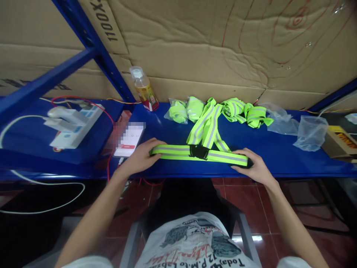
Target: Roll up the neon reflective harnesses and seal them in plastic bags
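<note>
A neon-yellow reflective belt [173, 150] with a grey stripe is stretched sideways above the front of the blue table. My left hand [143, 156] is closed on its left end, and my right hand [252, 165] grips the right end. Near the middle of the belt sits a black buckle [199, 152]. Behind it, more yellow reflective strap [205, 124] lies in long folds, running up to the belt; whether it joins the belt I cannot tell. Beyond are rolled reflective straps [234, 109] and two bundles in clear plastic, one of them a bagged bundle [178, 111].
A phone [130, 139] lies left of my left hand, near a white power strip [79, 126] with cables. A bottle [145, 91] stands at the back left. Clear plastic bags [311, 133] and a cardboard box [338, 143] are at right. Cardboard [178, 44] walls the back.
</note>
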A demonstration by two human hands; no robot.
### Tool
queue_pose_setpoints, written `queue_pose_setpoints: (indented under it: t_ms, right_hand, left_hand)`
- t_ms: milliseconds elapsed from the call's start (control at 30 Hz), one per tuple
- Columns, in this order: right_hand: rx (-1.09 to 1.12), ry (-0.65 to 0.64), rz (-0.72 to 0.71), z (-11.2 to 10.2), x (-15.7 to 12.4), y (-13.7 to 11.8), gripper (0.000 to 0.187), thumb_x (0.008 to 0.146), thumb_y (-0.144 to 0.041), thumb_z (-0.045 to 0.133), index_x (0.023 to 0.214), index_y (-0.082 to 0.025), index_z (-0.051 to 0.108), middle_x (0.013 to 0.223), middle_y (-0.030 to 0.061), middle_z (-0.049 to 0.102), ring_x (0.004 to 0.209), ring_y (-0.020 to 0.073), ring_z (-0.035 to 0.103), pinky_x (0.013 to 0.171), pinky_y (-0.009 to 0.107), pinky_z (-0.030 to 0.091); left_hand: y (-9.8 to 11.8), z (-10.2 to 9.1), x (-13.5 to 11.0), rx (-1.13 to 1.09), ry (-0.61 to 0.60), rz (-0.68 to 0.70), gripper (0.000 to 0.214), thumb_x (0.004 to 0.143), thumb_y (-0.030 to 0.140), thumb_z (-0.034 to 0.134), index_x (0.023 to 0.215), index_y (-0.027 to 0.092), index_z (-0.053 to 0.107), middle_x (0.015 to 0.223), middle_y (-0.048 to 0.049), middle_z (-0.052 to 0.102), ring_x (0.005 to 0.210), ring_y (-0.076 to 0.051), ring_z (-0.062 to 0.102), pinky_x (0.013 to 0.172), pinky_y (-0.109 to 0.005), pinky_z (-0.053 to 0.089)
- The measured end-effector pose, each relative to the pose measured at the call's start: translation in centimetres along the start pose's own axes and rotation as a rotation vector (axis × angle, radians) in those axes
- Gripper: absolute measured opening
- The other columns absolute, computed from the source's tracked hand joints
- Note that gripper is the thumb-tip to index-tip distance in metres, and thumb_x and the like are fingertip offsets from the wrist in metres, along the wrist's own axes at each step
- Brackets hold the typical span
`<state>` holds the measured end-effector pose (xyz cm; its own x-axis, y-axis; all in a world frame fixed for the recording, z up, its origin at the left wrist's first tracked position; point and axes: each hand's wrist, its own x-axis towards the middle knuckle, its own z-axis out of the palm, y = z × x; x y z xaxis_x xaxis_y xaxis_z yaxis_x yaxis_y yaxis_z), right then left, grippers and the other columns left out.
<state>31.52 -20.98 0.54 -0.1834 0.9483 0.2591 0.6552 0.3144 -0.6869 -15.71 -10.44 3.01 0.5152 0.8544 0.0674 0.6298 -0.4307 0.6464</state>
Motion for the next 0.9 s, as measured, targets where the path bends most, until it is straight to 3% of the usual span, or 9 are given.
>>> queue_pose_setpoints:
  t_ms: [167, 233, 333, 433, 533, 700, 800, 900]
  right_hand:
    - [0.03, 0.09, -0.093, 0.2, -1.5, 0.0, 0.037, 0.095, -0.025, 0.078, 0.131, -0.029, 0.073, 0.122, 0.0086, 0.076, 0.114, 0.0295, 0.071, 0.096, 0.044, 0.057]
    - [0.036, 0.1, -0.148, 0.3, -2.0, 0.0, 0.037, 0.096, -0.022, 0.077, 0.132, -0.031, 0.073, 0.123, 0.0089, 0.076, 0.121, 0.0317, 0.07, 0.099, 0.048, 0.057]
    - [-0.049, 0.072, -0.216, 0.4, -2.5, -0.3, 0.047, 0.096, -0.022, 0.078, 0.14, -0.034, 0.07, 0.12, 0.0082, 0.077, 0.11, 0.0304, 0.072, 0.094, 0.049, 0.058]
    - [-0.177, -0.003, -0.226, 0.0, -2.8, -0.8, 0.052, 0.09, -0.031, 0.086, 0.139, -0.035, 0.071, 0.119, 0.0089, 0.076, 0.107, 0.0307, 0.071, 0.092, 0.05, 0.057]
    - [-0.233, -0.089, -0.18, -0.7, -3.2, -1.1, 0.05, 0.091, -0.034, 0.085, 0.139, -0.035, 0.072, 0.125, 0.0102, 0.072, 0.115, 0.0314, 0.069, 0.099, 0.052, 0.057]
    - [-0.206, -0.213, -0.087, -1.7, -3.8, -1.2, 0.048, 0.099, -0.024, 0.07, 0.145, -0.038, 0.068, 0.139, 0.0107, 0.065, 0.128, 0.0303, 0.066, 0.104, 0.05, 0.059]
    - [-0.175, -0.249, -0.077, -2.0, -4.0, -1.5, 0.049, 0.099, -0.016, 0.063, 0.142, -0.038, 0.071, 0.138, 0.0111, 0.064, 0.125, 0.028, 0.068, 0.096, 0.042, 0.063]
    - [-0.185, -0.264, -0.092, -2.0, -4.1, -2.0, 0.048, 0.099, -0.012, 0.058, 0.136, -0.038, 0.075, 0.141, 0.0105, 0.065, 0.127, 0.0277, 0.069, 0.099, 0.043, 0.064]
  left_hand:
    - [0.5, -0.2, -2.0, 0.004, 0.077, -0.076, 0.048, 0.094, 0.039, 0.062, 0.138, 0.021, 0.063, 0.122, -0.0085, 0.071, 0.106, -0.024, 0.069, 0.094, -0.035, 0.054]
    - [0.7, -0.4, -2.6, -0.037, 0.082, -0.133, 0.053, 0.094, 0.047, 0.067, 0.14, 0.022, 0.06, 0.107, -0.0049, 0.071, 0.087, -0.02, 0.068, 0.079, -0.03, 0.055]
    - [0.4, -0.9, -3.2, -0.206, -0.041, -0.161, 0.062, 0.095, 0.051, 0.071, 0.147, 0.023, 0.052, 0.1, -0.0012, 0.067, 0.064, -0.012, 0.06, 0.061, -0.023, 0.05]
    - [-0.2, -1.7, -3.4, -0.28, -0.181, -0.022, 0.055, 0.1, 0.044, 0.068, 0.151, 0.027, 0.056, 0.117, -0.0056, 0.068, 0.085, -0.014, 0.068, 0.077, -0.025, 0.057]
    - [-0.3, -2.3, -3.6, -0.167, -0.202, 0.096, 0.047, 0.102, 0.033, 0.065, 0.149, 0.028, 0.063, 0.115, -0.0057, 0.064, 0.104, -0.018, 0.065, 0.093, -0.027, 0.056]
    - [0.7, -2.6, -3.5, -0.068, -0.174, 0.147, 0.043, 0.103, 0.022, 0.055, 0.144, 0.031, 0.068, 0.111, -0.0042, 0.062, 0.098, -0.016, 0.065, 0.089, -0.024, 0.054]
    - [0.9, -2.7, -3.3, -0.076, -0.135, 0.19, 0.036, 0.103, 0.024, 0.058, 0.137, 0.027, 0.07, 0.114, -0.0051, 0.066, 0.101, -0.017, 0.067, 0.09, -0.024, 0.054]
    - [1.0, -2.7, -3.1, -0.097, -0.04, 0.176, 0.031, 0.1, 0.027, 0.064, 0.131, 0.02, 0.068, 0.117, -0.0071, 0.071, 0.101, -0.019, 0.07, 0.089, -0.026, 0.056]
